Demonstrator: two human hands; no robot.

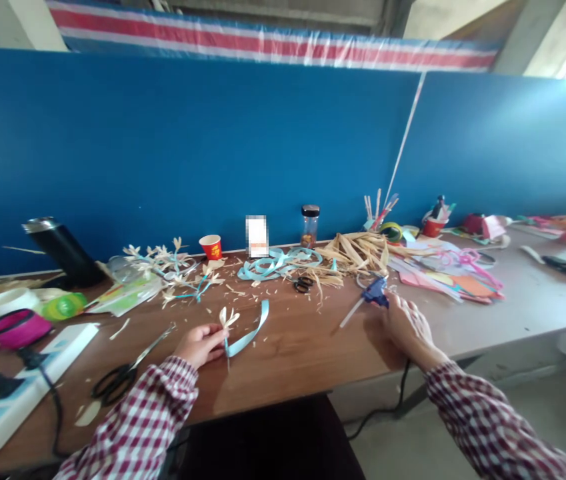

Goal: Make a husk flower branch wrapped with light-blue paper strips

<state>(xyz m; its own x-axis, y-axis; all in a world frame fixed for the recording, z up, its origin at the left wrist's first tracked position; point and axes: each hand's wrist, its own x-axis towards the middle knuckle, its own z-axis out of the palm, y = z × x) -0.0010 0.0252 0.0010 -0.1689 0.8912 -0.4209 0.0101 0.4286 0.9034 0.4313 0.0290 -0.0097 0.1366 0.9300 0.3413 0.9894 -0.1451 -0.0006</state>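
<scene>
Left hand (205, 343): pinches pale flower (229, 318) by its stem; light-blue ribbon (251, 339) curving off rightward. Right hand (407, 325): touching blue glue gun (375, 292). Table (293, 353): dried husks (357, 252) heaped behind it; black-handled scissors (117, 381) beside left sleeve (137, 423).

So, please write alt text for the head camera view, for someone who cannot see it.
A person's left hand holds a small cream dried-petal flower with light-blue ribbon above a brown wooden table. The right hand is at a dark-blue plastic glue gun. Farther back lie dry tan husks and small black-handled scissors.
</scene>
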